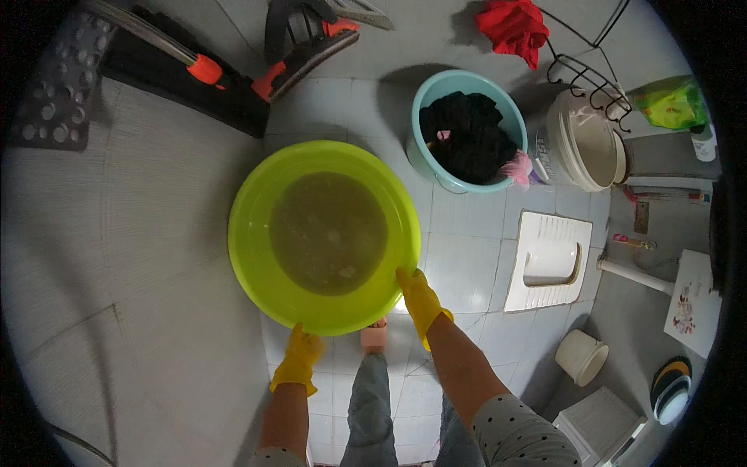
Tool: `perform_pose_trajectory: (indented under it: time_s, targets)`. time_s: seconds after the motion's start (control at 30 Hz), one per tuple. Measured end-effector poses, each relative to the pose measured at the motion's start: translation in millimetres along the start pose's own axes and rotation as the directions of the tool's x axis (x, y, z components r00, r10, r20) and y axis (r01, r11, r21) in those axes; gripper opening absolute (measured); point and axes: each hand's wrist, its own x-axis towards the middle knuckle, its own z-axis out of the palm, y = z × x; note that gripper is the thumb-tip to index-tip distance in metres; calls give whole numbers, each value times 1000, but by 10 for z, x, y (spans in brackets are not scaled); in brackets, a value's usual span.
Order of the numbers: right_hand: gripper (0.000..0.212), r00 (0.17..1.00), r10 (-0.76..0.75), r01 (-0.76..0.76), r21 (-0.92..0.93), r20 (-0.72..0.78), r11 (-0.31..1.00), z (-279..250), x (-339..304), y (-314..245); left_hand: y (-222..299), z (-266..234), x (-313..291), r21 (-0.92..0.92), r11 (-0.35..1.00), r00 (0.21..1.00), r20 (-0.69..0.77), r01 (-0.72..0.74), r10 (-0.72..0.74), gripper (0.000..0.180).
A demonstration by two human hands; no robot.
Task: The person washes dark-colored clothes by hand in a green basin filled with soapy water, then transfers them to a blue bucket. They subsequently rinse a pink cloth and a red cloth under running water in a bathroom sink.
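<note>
A large yellow-green basin (249,226) with murky grey-brown water (328,233) in it is in front of me. Yellow rubber gloves cover both hands. My left hand (299,354) grips the basin's near rim, its fingers partly hidden at the edge. At the near right side of the rim, my right hand (422,302) is closed on the basin too. Whether the basin rests on the floor or is lifted cannot be told.
Beyond the basin's right side stands a light blue bucket (418,154) of dark clothes (467,140), beside a white bucket (554,144). A squat toilet (572,288) is set in the floor to the right. Brushes (307,62) are at the upper left. A small white bucket (574,354) lies lower right.
</note>
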Motion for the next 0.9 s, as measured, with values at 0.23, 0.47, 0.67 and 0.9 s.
perform_pose_trajectory:
  time_s: [0.23,0.47,0.67,0.9]
  targets:
    - [44,997,9,-8,10,-71,1000,79,-33,845,30,-402,312,447,821,933,231,-354,276,36]
    - [56,983,138,-145,-58,-118,988,-688,-300,1527,-763,-137,-87,220,971,982,-147,-88,122,10]
    - [58,948,317,-317,88,13,944,-1459,-850,1469,-1114,-245,-333,447,888,994,-72,111,-88,8]
    - [51,904,400,-393,77,-151,917,-2180,-1218,2816,-1975,-121,-525,481,859,984,-87,176,-153,23]
